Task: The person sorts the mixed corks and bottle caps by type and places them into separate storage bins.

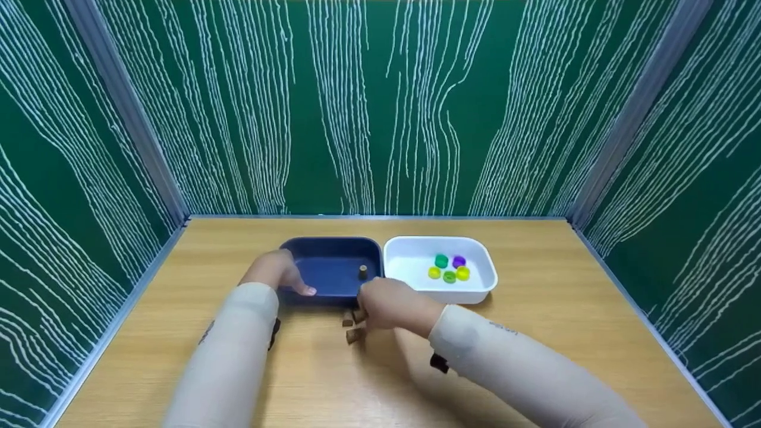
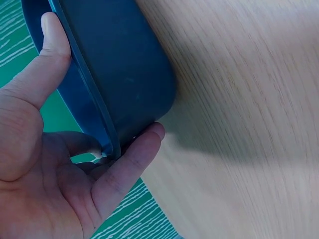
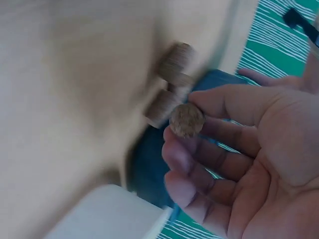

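My left hand (image 1: 272, 270) holds the left end of a dark blue tray (image 1: 333, 242), thumb over the rim and fingers at the corner in the left wrist view. One small brown cork (image 1: 363, 272) stands inside that tray. In the right wrist view, my right hand (image 3: 224, 144) pinches another cork (image 3: 187, 120) between thumb and fingers, its round end showing. From the head view this held cork is hidden by the right hand, just in front of the tray. Beside that hand, several loose corks (image 1: 355, 336) lie on the table, blurred in the right wrist view.
A white tray (image 1: 489, 270) stands against the blue one on the right, holding several green, yellow and purple translucent round pieces (image 1: 449, 277). Green panels (image 1: 380, 119) with white wavy lines enclose the wooden table (image 1: 535, 285) at the back and sides.
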The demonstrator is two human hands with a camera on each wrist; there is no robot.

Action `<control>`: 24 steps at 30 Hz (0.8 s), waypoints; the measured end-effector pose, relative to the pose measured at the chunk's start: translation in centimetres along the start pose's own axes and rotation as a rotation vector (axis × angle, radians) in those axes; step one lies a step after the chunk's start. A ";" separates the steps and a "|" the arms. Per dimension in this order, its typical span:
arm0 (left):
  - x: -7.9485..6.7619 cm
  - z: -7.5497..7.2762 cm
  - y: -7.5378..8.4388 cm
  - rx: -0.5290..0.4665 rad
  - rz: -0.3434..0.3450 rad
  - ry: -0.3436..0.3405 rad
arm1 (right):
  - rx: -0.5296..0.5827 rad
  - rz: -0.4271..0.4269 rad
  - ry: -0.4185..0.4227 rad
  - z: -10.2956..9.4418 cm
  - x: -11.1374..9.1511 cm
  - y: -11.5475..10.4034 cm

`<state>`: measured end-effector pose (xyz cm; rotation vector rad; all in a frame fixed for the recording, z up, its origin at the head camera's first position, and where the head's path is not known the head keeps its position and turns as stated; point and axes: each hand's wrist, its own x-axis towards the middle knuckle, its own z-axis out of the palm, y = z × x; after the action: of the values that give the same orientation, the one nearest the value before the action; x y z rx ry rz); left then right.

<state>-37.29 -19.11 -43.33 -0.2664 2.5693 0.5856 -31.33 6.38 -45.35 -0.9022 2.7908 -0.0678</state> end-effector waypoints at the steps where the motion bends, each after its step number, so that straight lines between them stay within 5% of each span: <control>1: 0.1 0.0 0.0 -0.001 0.001 0.000 | 0.027 0.003 -0.005 -0.6 0.0 0.1; 12: 0.0 0.1 0.0 -0.025 -0.013 -0.006 | 0.234 0.041 0.037 -5.2 1.2 1.1; 19: 0.2 0.0 0.0 -0.021 -0.030 -0.026 | 0.208 0.004 0.155 -4.6 3.4 1.9; 24: -0.2 0.0 0.1 -0.021 -0.019 -0.025 | 0.193 0.043 0.156 -3.3 5.3 2.4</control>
<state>-37.10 -19.03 -43.21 -0.2883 2.5355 0.6062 -37.58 5.18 -43.31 -0.8216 2.8798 -0.4098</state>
